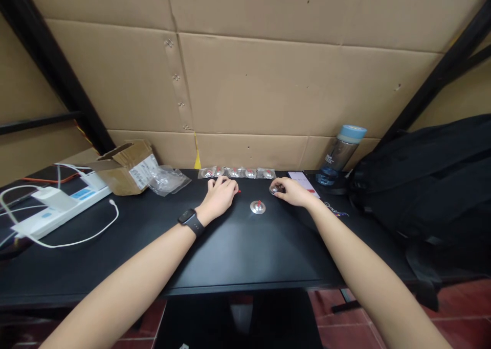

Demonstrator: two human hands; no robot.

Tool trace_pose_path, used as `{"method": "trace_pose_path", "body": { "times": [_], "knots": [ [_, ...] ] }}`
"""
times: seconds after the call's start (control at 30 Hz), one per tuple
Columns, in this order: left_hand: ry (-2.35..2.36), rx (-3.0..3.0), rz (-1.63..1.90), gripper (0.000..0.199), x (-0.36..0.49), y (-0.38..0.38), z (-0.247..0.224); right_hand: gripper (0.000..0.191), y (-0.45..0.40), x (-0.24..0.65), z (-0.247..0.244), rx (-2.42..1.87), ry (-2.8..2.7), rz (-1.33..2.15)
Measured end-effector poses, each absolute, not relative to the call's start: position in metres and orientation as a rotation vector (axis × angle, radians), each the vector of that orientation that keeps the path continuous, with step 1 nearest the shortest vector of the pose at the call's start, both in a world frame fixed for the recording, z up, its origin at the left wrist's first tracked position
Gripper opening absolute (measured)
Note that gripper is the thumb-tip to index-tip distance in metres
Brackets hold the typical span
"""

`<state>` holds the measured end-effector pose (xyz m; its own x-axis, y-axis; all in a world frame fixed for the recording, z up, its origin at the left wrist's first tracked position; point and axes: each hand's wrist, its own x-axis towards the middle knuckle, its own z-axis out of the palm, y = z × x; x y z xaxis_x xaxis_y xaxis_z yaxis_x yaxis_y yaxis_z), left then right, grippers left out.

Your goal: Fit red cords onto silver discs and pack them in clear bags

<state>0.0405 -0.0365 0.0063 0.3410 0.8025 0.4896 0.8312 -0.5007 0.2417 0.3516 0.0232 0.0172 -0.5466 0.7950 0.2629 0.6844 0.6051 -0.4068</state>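
My left hand (221, 198), with a dark watch (187, 217) on its wrist, lies low over the black table with its fingers bent downward. A small red tip (239, 191) pokes out by its fingers; what they hold is hidden. My right hand (293, 190) pinches a shiny silver disc (274, 189) at the table surface. Between the hands, a round silver disc with a red knob (258, 207) lies flat, touched by neither. Behind them, several similar discs in clear plastic wrappers (235, 172) form a row along the cardboard wall.
On the left are a white power strip (57, 211) with cables, an open cardboard box (126, 170) and a clear plastic bag (166, 180). To the right stand a blue-capped bottle (339, 157) and a black backpack (429, 195). A phone-like white item (301, 179) lies behind my right hand.
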Motion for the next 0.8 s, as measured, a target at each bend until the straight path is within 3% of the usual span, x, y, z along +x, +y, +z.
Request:
{"method": "trace_pose_path", "body": {
  "times": [0.33, 0.47, 0.8],
  "knots": [
    [-1.595, -2.511, -1.108, 0.003, 0.051, -0.049, 0.022, 0.03, 0.004, 0.331, 0.033, -1.093, -2.193, 0.403],
    [-1.641, -2.468, -1.222, 0.014, 0.055, -0.056, 0.03, 0.033, -0.014, 0.308, 0.039, -0.937, -2.085, 0.575],
    [-1.634, -2.48, -1.466, 0.012, 0.064, -0.067, 0.035, 0.039, -0.05, 0.269, 0.04, -0.698, -1.911, 0.801]
  ]
}}
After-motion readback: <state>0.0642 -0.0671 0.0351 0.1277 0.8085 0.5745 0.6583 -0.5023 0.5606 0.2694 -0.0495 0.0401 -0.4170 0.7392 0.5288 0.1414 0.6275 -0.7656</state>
